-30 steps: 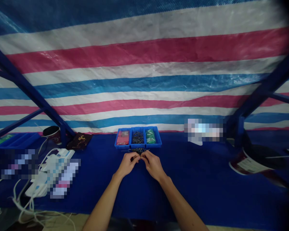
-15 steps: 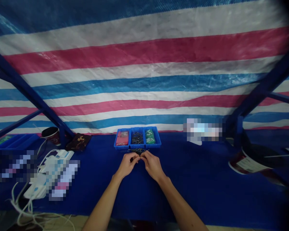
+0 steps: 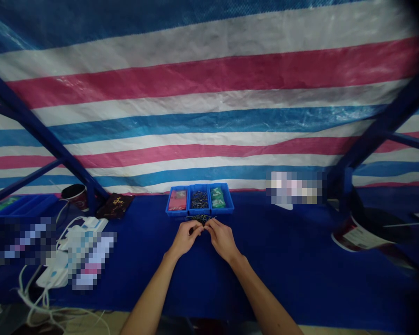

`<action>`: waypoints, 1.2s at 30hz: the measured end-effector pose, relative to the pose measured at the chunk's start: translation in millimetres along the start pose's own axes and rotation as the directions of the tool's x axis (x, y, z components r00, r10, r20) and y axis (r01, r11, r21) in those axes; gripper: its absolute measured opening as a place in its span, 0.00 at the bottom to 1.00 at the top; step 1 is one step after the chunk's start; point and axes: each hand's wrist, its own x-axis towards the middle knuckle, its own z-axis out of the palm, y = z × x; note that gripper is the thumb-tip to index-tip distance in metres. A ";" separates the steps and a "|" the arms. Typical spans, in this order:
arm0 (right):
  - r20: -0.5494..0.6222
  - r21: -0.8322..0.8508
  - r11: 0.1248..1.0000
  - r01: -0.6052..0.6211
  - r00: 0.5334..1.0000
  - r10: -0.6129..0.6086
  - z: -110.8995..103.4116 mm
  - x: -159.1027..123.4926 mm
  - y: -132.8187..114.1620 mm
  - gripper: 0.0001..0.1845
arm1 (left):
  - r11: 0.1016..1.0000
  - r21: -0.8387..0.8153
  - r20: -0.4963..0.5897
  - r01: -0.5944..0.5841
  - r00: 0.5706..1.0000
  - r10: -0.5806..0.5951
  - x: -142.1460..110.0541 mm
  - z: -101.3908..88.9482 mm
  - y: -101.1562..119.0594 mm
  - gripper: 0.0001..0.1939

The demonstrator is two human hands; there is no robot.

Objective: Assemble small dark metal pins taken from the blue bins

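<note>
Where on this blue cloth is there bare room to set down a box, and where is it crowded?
Bare cloth lies between the right hand and the bucket, the widest patch. A smaller patch lies between the left hand and the power strip. It is crowded at the three blue bins, the loose nails and the cables.

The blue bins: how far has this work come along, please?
Done: the middle bin already holds a heap of nails. In hand: the left hand and right hand meet at loose nails on the blue cloth. Left: those loose nails lie outside the bin. Beyond that, I cannot tell.
</note>
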 end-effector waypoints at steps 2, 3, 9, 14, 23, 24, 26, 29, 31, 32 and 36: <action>0.002 -0.018 1.000 -0.010 1.000 0.010 1.5 -0.4 -0.1 0.12 | 1.000 -0.001 -0.008 -0.001 1.000 0.001 -0.4 0.3 -0.5 0.15; 0.003 -0.030 0.999 -0.015 1.000 0.015 2.6 -0.5 -0.2 0.13 | 1.000 -0.001 -0.012 -0.002 1.000 0.002 -0.5 0.4 -0.7 0.15; -0.013 -0.085 0.996 -0.041 0.999 0.040 10.0 0.2 1.3 0.18 | 1.000 0.000 -0.021 -0.011 1.000 0.011 -0.3 0.8 0.4 0.18; -0.054 0.012 0.998 -0.064 0.996 0.064 4.2 0.8 1.3 0.21 | 1.000 -0.010 -0.027 0.007 1.000 -0.008 -0.5 -1.0 1.8 0.19; -0.028 0.087 0.996 -0.025 0.999 0.027 -7.5 0.4 -3.0 0.14 | 0.998 -0.048 -0.006 0.034 0.999 -0.035 -1.5 -2.1 0.6 0.20; -0.008 0.071 0.997 -0.017 1.000 0.017 -7.0 0.2 -3.3 0.15 | 0.998 -0.051 0.002 0.037 0.999 -0.037 -1.6 -2.1 0.7 0.20; 0.032 0.050 0.999 0.019 0.999 -0.020 -5.4 -0.3 -3.8 0.16 | 0.998 -0.052 0.021 0.038 0.999 -0.037 -1.7 -2.4 1.2 0.21; 0.060 0.031 0.997 0.067 0.996 -0.068 -2.4 -1.1 -3.2 0.18 | 0.998 -0.045 0.035 0.036 0.999 -0.034 -1.8 -2.9 2.5 0.21; 0.057 0.008 0.998 0.066 0.996 -0.066 -0.1 -1.4 -2.1 0.21 | 0.999 -0.038 0.036 0.030 0.999 -0.028 -1.7 -2.9 3.4 0.22; 0.056 -0.008 0.998 0.059 0.997 -0.058 1.0 -1.5 -1.6 0.22 | 0.999 -0.032 0.035 0.022 0.999 -0.021 -1.6 -2.8 3.6 0.22; 0.037 -0.066 0.998 0.009 0.999 -0.007 4.9 -0.9 -1.2 0.26 | 1.000 -0.007 0.025 -0.010 1.000 0.010 -1.0 -2.0 3.2 0.23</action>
